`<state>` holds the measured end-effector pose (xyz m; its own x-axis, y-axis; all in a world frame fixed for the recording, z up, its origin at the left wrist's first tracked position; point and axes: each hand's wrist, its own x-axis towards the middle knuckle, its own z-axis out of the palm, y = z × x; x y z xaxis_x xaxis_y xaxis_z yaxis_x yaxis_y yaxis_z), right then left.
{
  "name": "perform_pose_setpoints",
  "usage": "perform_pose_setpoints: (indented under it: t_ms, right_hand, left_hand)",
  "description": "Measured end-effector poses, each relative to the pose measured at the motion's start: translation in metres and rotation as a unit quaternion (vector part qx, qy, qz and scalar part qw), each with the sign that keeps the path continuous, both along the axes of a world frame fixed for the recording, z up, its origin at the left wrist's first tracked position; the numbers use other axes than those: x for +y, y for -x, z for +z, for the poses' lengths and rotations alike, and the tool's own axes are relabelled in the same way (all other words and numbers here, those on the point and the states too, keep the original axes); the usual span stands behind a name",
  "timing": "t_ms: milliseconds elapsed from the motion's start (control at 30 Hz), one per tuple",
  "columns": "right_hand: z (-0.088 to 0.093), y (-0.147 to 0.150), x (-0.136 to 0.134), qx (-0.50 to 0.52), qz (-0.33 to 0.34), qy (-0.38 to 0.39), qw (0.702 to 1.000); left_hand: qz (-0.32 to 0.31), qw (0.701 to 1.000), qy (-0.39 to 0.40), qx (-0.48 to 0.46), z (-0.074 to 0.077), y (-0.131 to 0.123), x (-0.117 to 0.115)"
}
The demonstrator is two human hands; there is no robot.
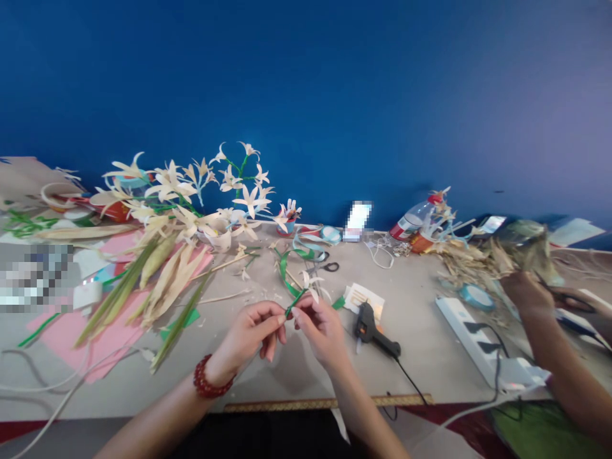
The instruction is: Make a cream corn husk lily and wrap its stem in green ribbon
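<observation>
My left hand [255,328], below a red bead bracelet [210,379], pinches the lower end of a thin green-wrapped stem [295,303]. Higher up the same stem, my right hand [318,325] closes its fingers, beside a pale flower [313,284] at the top. A loose green ribbon [284,271] curls upward behind my hands, and a short green tail [338,302] shows at the right hand's outer side. Where exactly the ribbon meets the stem is hidden by my fingers. Right of my hands lies a black glue gun [373,331].
Dried husks [174,287] lie on pink paper [119,344] at left. Finished pale flowers [167,185] stand behind them. Scissors [329,266] rest at the back. A white power strip [478,344] lies at right, near another person's hand [526,293]. Cables cross both sides.
</observation>
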<state>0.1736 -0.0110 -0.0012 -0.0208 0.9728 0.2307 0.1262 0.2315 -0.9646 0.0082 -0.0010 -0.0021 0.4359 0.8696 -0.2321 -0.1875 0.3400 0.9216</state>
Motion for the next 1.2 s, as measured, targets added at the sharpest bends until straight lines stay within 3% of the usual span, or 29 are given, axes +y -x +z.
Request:
perform_pose_setpoints:
  t_ms: [500, 667, 767, 833, 1000, 1100, 1200]
  right_hand:
    - [0.003, 0.0, 0.004, -0.013, 0.015, 0.001, 1.0]
    - [0.009, -0.016, 0.01, -0.099, 0.074, -0.024, 0.992]
    - [0.019, -0.05, 0.04, -0.278, 0.098, -0.037, 0.955]
    - [0.026, -0.08, 0.073, -0.445, 0.038, 0.001, 0.895]
    - [0.025, -0.134, 0.164, -0.557, -0.094, 0.059, 0.823]
    - [0.011, -0.136, 0.196, -0.6, -0.084, 0.068, 0.792]
    - [-0.005, -0.124, 0.211, -0.627, -0.046, 0.058, 0.775]
  left_hand:
    - [0.015, 1.0, 0.001, -0.017, -0.006, 0.0, 0.003]
    - [0.028, 0.999, -0.006, -0.031, -0.01, 0.001, 0.004]
    - [0.031, 0.999, -0.008, -0.032, -0.012, 0.005, 0.005]
    - [0.036, 0.999, -0.009, -0.032, -0.012, 0.007, 0.005]
    - [0.045, 0.998, -0.014, -0.033, -0.01, 0.007, 0.004]
    - [0.053, 0.998, -0.014, -0.028, -0.008, 0.008, 0.004]
    - [0.067, 0.997, -0.019, -0.023, -0.008, 0.01, 0.006]
